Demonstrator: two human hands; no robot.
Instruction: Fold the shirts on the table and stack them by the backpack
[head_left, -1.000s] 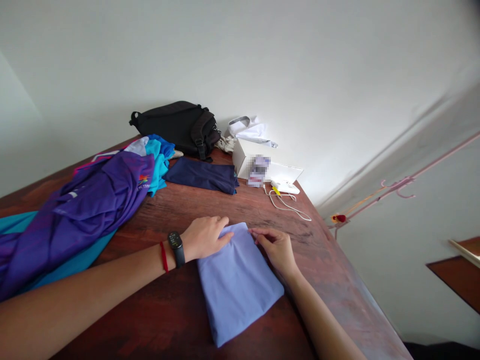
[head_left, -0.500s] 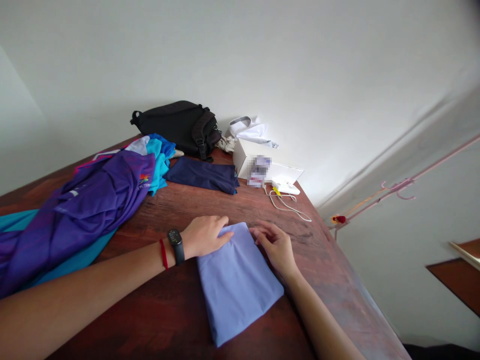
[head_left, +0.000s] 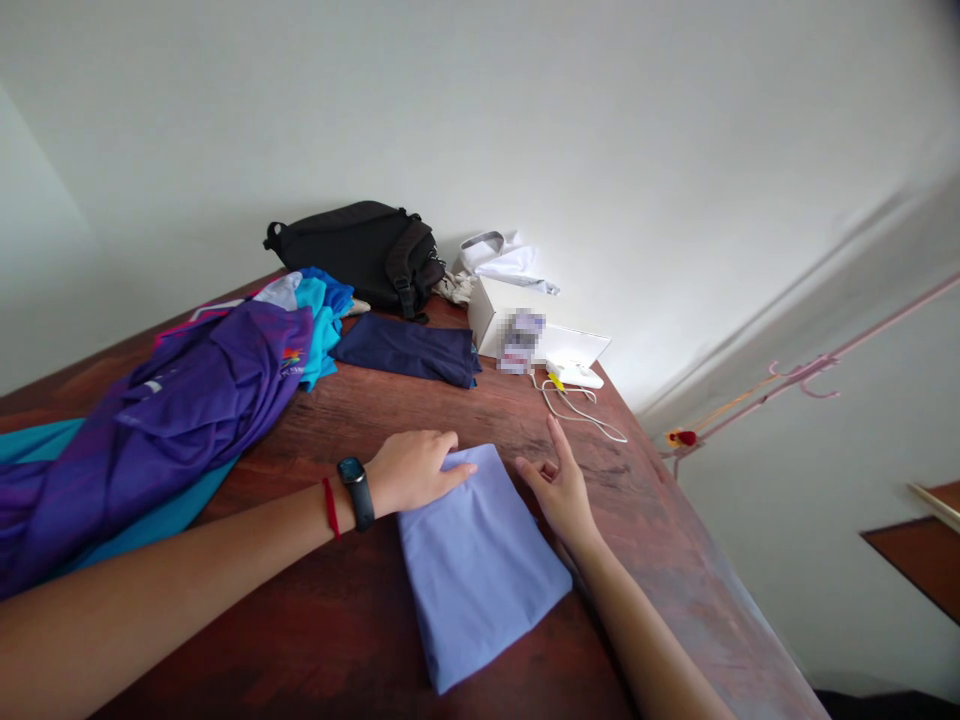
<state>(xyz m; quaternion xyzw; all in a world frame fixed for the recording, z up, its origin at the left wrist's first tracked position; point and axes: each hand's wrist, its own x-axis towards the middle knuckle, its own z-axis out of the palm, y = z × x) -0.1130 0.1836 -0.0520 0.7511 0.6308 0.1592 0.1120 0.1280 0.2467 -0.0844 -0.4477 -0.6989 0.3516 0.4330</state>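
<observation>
A folded light-blue piece of cloth (head_left: 487,570) lies flat on the wooden table in front of me. My left hand (head_left: 416,470) grips its far left corner, thumb on top and the other fingers partly hidden beyond the edge. A black band watch and a red string circle that wrist. Just off the cloth's right edge, my right hand (head_left: 561,490) holds nothing. Its index finger points up and away, its thumb stands apart, and the other fingers are curled.
Purple and turquoise clothes (head_left: 217,380) are heaped at left. Behind the cloth lies a folded navy garment (head_left: 409,350), with a black backpack (head_left: 337,255) beyond it. A white box (head_left: 484,315) and a white cable (head_left: 577,412) are near the wooden table's (head_left: 637,540) right edge.
My right hand has come away from the cloth's right edge, its index finger now stretched out. My left hand stays at the far left corner.
</observation>
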